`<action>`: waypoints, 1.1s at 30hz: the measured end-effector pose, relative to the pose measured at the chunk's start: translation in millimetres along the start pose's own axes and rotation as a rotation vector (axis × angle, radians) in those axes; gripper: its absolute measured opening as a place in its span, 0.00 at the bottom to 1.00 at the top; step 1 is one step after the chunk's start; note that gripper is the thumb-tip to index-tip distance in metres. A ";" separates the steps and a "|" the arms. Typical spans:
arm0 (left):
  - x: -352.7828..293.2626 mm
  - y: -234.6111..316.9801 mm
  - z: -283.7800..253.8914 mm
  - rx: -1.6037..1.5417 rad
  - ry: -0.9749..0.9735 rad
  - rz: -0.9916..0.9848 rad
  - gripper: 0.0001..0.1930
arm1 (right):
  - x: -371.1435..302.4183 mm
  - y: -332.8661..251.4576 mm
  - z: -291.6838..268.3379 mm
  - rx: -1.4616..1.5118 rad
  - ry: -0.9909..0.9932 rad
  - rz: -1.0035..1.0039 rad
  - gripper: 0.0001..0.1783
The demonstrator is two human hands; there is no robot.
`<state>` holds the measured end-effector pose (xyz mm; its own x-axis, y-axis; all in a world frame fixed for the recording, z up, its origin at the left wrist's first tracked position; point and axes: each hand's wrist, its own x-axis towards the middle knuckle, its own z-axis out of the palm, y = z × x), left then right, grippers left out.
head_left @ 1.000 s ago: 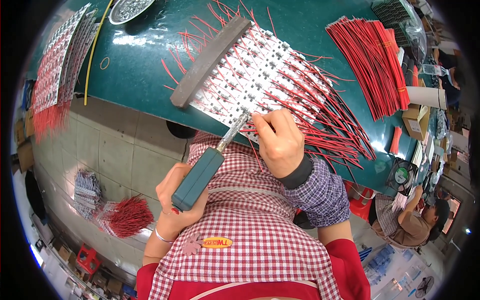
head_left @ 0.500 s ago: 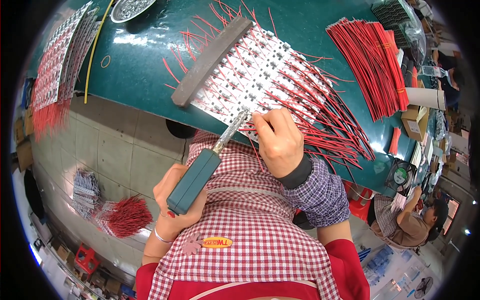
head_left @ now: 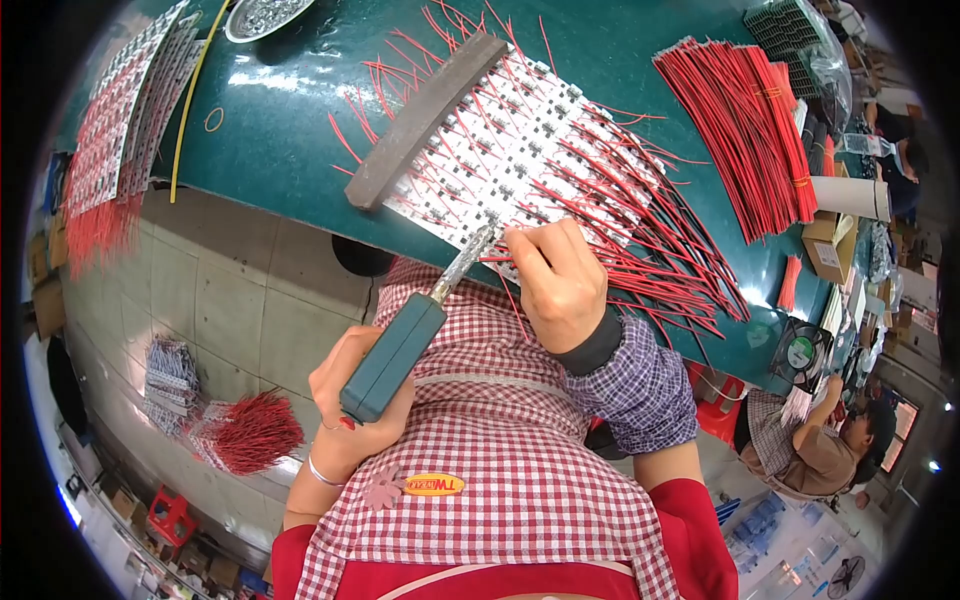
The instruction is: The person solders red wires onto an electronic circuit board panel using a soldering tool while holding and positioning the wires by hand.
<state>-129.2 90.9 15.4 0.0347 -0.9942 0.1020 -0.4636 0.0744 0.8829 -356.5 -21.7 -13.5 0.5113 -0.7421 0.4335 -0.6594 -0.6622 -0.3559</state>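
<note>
My left hand is wrapped around the dark green handle of a soldering iron. Its metal tip reaches the near edge of a white sheet of small circuit boards on the green table. Just right of the tip, my right hand is closed in a pinch at the sheet's edge. A thin red wire runs out beneath those fingers, but the fingertips hide where they grip. Red and black wires fan out from the sheet's right side. A dark, heavy bar lies across its left part, over more red wires.
Bundled red wires lie at the table's right, near a cardboard roll and a small fan. Wired board sheets overhang the left edge. A metal dish stands at the back. Another person sits at right.
The soldering iron and my left hand have shifted very slightly to the right. My right hand stays almost in place, still pinched at the sheet's edge.
</note>
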 end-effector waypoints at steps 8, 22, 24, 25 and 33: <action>2.0 2.3 -0.6 0.018 -0.017 0.006 0.13 | 0.1 1.0 -0.7 -0.013 -0.024 -0.030 0.17; 5.0 13.2 3.1 0.013 -0.012 0.025 0.07 | 2.9 -1.2 -2.0 -0.038 -0.067 -0.045 0.16; 5.4 13.4 3.1 0.015 0.000 0.029 0.07 | 3.1 -0.9 -1.7 -0.044 -0.064 -0.052 0.16; 4.9 11.9 2.5 0.013 -0.006 0.023 0.07 | 3.1 -0.7 -1.5 -0.050 -0.062 -0.059 0.16; 0.6 5.8 1.5 0.023 -0.012 0.029 0.11 | 5.9 -5.8 -2.6 -0.022 -0.047 0.006 0.17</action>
<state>-133.1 90.6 19.9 0.0107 -0.9925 0.1216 -0.4848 0.1012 0.8687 -351.1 -21.9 -6.8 0.5325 -0.7503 0.3918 -0.6742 -0.6558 -0.3395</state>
